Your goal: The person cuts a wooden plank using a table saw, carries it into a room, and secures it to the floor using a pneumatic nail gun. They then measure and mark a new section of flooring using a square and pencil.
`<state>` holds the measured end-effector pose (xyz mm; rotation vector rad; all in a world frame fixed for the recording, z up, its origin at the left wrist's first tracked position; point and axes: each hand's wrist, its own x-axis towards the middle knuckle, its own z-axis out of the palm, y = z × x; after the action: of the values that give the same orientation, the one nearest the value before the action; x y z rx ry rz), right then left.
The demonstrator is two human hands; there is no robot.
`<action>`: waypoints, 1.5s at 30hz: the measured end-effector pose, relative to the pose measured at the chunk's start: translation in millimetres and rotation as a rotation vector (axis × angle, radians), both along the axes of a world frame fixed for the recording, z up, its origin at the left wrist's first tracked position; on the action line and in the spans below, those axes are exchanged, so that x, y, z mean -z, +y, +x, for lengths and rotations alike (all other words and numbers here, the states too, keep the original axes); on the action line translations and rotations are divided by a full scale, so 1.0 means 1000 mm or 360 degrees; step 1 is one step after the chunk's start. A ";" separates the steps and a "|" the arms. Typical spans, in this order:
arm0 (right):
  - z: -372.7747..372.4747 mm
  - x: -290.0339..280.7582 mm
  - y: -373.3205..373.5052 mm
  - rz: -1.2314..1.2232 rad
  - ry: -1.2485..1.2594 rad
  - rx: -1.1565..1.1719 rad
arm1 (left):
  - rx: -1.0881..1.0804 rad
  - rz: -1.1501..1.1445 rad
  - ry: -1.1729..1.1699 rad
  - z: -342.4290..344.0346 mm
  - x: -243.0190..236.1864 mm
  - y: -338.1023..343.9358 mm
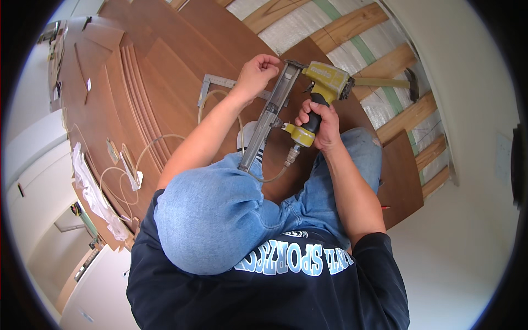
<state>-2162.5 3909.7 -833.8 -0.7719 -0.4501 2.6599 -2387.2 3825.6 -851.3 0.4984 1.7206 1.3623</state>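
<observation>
Denim-covered left knee bulges foremost. Pneumatic nailer, gripped by the right hand, hangs over brown floorboards near their edge by the joists. Left hand curls beside its nose; whether it holds anything, I cannot tell. Safe handling probably wants those fingers clear.
</observation>
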 end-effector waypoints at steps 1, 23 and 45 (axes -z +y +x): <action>0.001 0.000 0.000 0.0011 0.0004 0.0013 | -0.0005 0.0000 0.0000 0.000 0.000 -0.001; 0.014 0.014 0.014 -0.0250 0.0148 0.0173 | 0.0824 -0.0370 0.0057 -0.015 -0.042 -0.086; 0.001 -0.004 0.000 -0.0185 0.0346 0.0352 | -0.0638 0.0815 -0.0441 0.027 -0.038 -0.058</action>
<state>-2161.0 3909.8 -829.3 -0.5212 -0.1456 2.5398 -2360.2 3767.5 -813.1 0.2241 1.2781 2.0742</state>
